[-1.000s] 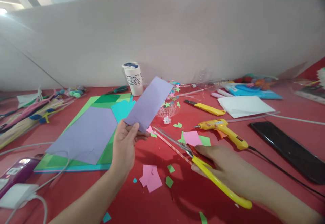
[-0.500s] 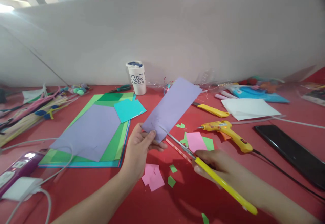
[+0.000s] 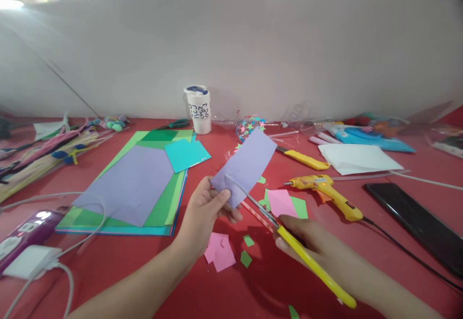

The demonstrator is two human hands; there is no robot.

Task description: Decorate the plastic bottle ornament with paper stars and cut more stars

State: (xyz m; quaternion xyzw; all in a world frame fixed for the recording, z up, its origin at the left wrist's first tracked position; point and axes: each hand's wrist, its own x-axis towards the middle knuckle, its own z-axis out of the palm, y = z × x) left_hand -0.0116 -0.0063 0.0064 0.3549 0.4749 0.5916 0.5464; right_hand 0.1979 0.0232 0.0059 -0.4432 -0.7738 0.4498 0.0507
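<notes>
My left hand (image 3: 208, 210) pinches the lower end of a purple paper strip (image 3: 251, 162), thumb on top and fingers beneath. The strip is held up off the table and slants to the upper right. Yellow-handled scissors (image 3: 313, 260) are in my right hand (image 3: 306, 234), which closes round the handle. Their metal blades reach the strip close to my left thumb; one blade lies over the paper's face. Below the hands are pink paper scraps (image 3: 223, 254) and small green scraps (image 3: 246, 259).
On the red table (image 3: 202, 292), a purple sheet (image 3: 126, 179) tops stacked coloured paper at left, with a turquoise piece (image 3: 187, 155). A white cup (image 3: 199, 111) stands behind. Rightward lie a yellow cutter (image 3: 307, 159), a glue gun (image 3: 325, 191), white paper (image 3: 360, 159) and a phone (image 3: 415, 227).
The purple strip's far end has dipped and the strip has shifted slightly, so the star confetti behind it shows more. The scissors' handle end has swung a little left. Both holds are the same.
</notes>
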